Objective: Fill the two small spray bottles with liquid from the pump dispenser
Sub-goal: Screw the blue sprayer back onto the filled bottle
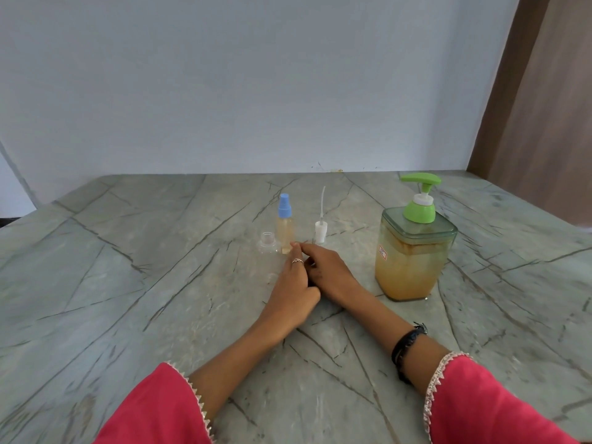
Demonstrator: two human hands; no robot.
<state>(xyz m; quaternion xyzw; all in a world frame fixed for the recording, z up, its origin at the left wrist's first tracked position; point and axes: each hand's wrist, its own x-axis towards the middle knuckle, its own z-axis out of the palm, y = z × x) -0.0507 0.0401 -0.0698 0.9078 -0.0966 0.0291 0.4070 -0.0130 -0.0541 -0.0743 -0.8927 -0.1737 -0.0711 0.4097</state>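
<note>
Blue-capped bottle [284, 230] upright on the table [128, 283], just beyond the left fingertips, partly filled with pale amber liquid, cap on. Clear empty bottle [267, 244] touching or nearly touching its left side, neck open, hard to make out against the stone. White sprayer [320, 229] with its dip tube pointing up, just beyond the right hand [326, 274], a little right of the blue-capped bottle and apart from it. Dispenser [415, 251] well right of both hands, square clear jar about two-thirds full of cloudy amber liquid, green pump on top with spout pointing left, small red-and-white sticker on its near-left face.

Left hand [296, 288] and right hand flat on the table, pressed side by side, fingers loosely together and holding nothing; left index tip at the base of the blue-capped bottle, contact unclear. Ring [297, 261] on a left finger, black band [407, 347] round the right wrist, pink sleeves [153, 411] at both forearms. Nothing between hands and bottles.
</note>
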